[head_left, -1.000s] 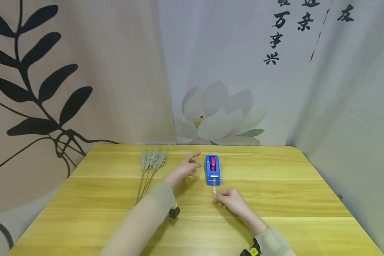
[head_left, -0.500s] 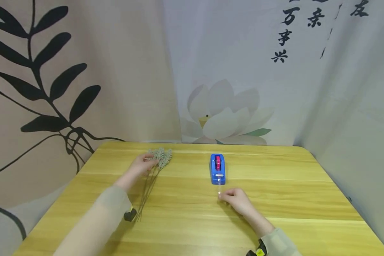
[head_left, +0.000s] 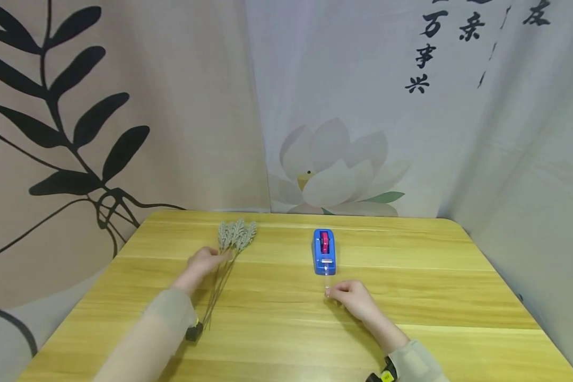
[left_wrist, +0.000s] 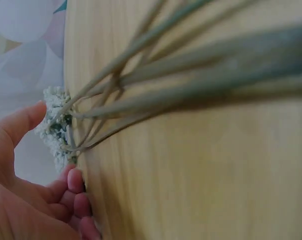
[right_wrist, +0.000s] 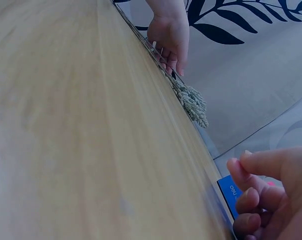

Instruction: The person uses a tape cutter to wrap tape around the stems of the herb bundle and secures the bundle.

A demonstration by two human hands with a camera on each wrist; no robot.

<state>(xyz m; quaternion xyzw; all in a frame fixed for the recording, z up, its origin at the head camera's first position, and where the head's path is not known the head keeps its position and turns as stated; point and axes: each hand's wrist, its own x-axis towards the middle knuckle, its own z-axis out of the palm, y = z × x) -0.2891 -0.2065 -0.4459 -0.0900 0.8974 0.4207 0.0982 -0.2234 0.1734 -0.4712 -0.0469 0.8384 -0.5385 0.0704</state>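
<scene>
Blue plastic tape dispenser with a pink-red core (head_left: 324,253) stands near the worktop's far edge, a little right of its middle, its clear strip of tape (head_left: 327,282) pulled toward the near edge. Wood-grain yellow worktop (head_left: 434,286) stretches widely from it to the right edge; a narrower span separates it from the bunch of grey-green dried-looking flowers (head_left: 237,236), which lies left of it, heads toward the far edge. The right hand (head_left: 355,298) pinches the tape's end between thumb and forefinger. The left hand (head_left: 205,261) is unclenched beside the stems; whether it touches them I cannot tell. Half a second ago it was at the flower heads; now it is lower, just below them. Behind hangs a pale fabric backdrop (head_left: 205,106) printed with black leaves (head_left: 101,120) and a white lotus (head_left: 339,183).
</scene>
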